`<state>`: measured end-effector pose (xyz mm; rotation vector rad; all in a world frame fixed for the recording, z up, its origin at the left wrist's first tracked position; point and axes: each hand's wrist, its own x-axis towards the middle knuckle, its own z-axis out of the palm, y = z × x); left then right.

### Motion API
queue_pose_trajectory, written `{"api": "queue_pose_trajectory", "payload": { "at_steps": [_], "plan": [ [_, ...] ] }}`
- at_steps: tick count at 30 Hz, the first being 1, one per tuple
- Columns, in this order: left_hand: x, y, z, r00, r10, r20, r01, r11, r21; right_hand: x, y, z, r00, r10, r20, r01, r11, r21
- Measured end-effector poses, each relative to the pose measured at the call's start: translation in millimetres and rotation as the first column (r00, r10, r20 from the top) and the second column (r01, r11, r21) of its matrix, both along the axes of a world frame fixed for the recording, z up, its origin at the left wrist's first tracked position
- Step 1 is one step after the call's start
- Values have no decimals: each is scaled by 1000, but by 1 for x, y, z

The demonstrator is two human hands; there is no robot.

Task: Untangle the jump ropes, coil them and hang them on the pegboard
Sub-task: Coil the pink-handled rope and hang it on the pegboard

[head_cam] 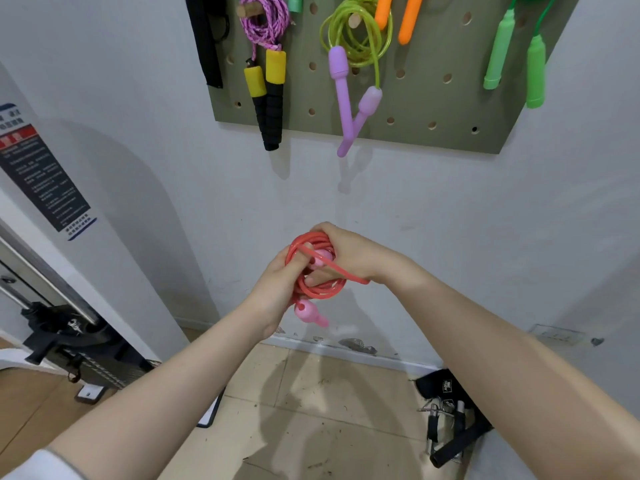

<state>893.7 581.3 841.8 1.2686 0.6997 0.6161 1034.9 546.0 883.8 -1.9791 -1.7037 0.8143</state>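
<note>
The person is standing before the wall with both arms reaching forward, below the pegboard [415, 109]. Both hands are meeting at a coiled red jump rope [320, 289]. The left hand [277, 292] is gripping the left side of the coil, fingers curling round the strands. The right hand [346, 252] is closing over the top and right side of the coil, with one red strand crossing diagonally under it toward the wrist. One pink handle [308, 313] is hanging just below the coil beside the left hand; a second pink piece is showing inside the coil, between the two hands, mostly hidden.

On the olive pegboard, several ropes are hanging. At the left, a pink braided rope [265, 22] is looping over a wooden peg, its yellow-and-black foam handles [268, 98] hanging down. In the middle, a yellow-green rope [356, 32] is coiling over another peg, with two lilac handles [349, 98] dangling past the board's lower edge. Two orange handles [401, 19] are hanging just right of it. At the right, green handles [516, 60] are hanging on a green cord. A black strap [206, 39] is lying along the board's left edge.

On the tiled floor at the lower right, black straps with metal clips [446, 424] are lying against the wall. A dark printed notice [41, 171] is posted at the left.
</note>
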Motion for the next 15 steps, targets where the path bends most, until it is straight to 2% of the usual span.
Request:
{"api": "queue_pose_trajectory", "payload": {
  "at_steps": [3,5,7,9,11,13,15],
  "plan": [
    [-3,1,0,1000,-25,9,26,999,-35,4,-7,2,950,26,-311,-27,1000,1],
    [-5,1,1,998,-61,5,61,997,-44,6,-10,1,926,26,-376,-26,1000,6],
    [-6,4,4,995,-97,-7,96,995,-34,5,-10,0,932,-3,-363,12,1000,23],
    [-8,7,7,991,-130,-8,130,991,-42,1,-8,-1,954,-44,-295,67,995,67],
    [-10,8,11,989,-138,46,143,982,-126,-5,-6,1,982,-70,-174,94,987,134],
    [-11,6,15,978,-150,143,179,957,-227,-11,-5,0,986,-131,104,107,972,210],
    [-10,-1,23,970,-203,136,229,951,-209,-13,-5,-6,893,-244,378,133,945,298]
  ]
}}
